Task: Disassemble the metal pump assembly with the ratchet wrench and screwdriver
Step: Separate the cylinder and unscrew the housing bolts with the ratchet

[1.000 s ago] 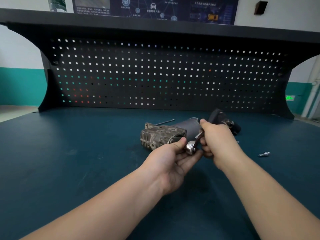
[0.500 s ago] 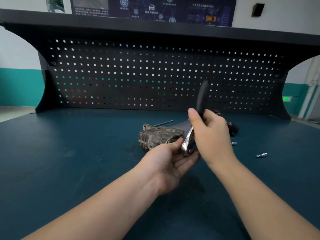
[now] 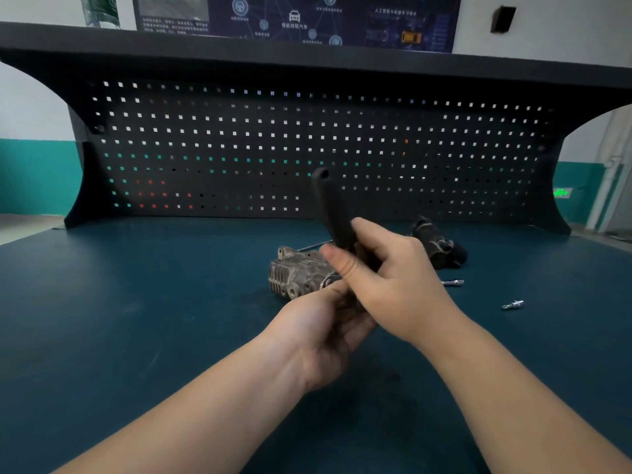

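Observation:
The metal pump assembly (image 3: pixel 297 273) lies on the blue-green bench top at the centre, its ribbed grey end pointing left. In front of it my right hand (image 3: pixel 393 285) grips the black handle of the ratchet wrench (image 3: pixel 333 213), which stands almost upright. The wrench's metal head is hidden between my hands. My left hand (image 3: pixel 325 333) is cupped under that head, with its fingers curled round it. A thin screwdriver shaft (image 3: pixel 313 246) shows just behind the pump.
A dark detached pump part (image 3: pixel 437 242) lies to the right of my hands. Two small metal bits (image 3: pixel 453 282) (image 3: pixel 512 305) lie further right on the bench. A black pegboard (image 3: pixel 307 148) closes off the back of the bench.
My right hand has swung the wrench handle from lying low to the right up to nearly upright and tipped slightly left. My left hand has stayed at the wrench head.

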{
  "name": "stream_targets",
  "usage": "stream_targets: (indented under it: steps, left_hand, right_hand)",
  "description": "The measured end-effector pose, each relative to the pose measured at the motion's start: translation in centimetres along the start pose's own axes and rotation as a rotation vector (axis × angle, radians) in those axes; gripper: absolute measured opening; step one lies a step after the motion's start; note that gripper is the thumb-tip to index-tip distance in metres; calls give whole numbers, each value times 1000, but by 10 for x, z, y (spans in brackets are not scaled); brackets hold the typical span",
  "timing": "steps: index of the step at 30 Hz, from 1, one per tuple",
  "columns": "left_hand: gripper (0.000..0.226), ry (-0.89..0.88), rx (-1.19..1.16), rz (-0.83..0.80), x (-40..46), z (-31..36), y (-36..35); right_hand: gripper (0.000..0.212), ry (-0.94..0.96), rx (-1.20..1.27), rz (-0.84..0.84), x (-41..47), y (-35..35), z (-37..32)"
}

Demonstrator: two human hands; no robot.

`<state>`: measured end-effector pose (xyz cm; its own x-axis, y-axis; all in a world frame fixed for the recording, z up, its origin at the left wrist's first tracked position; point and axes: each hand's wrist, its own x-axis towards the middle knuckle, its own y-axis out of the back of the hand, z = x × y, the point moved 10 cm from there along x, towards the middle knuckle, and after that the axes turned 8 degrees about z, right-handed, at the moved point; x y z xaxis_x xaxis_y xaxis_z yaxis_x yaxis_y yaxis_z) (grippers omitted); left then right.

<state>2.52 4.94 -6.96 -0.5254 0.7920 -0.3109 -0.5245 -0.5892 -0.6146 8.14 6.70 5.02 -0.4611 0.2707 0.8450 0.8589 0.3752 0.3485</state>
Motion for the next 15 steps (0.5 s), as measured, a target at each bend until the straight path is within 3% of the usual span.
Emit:
stream_targets:
  steps: [3,6,8,11,13,15]
  left_hand:
    - [15,-8,-11,0,1,1,1]
    - [15,-6,-52,2,2,0,1]
    - [16,-3,-72,-2,2,1,-1]
    - [17,6,-47,10,2,-3,-2]
    - [19,4,-37,9,2,-3,-4]
    - [20,1,-53,11,1,-2,-4]
  right_hand:
    - [29,-78,50,62,0,4,9]
    - [32,-314,61,239,-1,15,40]
    - [37,-656,76,317,-12,21,80]
    - [33,-1207,376,281,-53,1,122]
    - [31,-1255,471,276,-58,-4,125]
    - [34,-1029,451,320,-37,5,114]
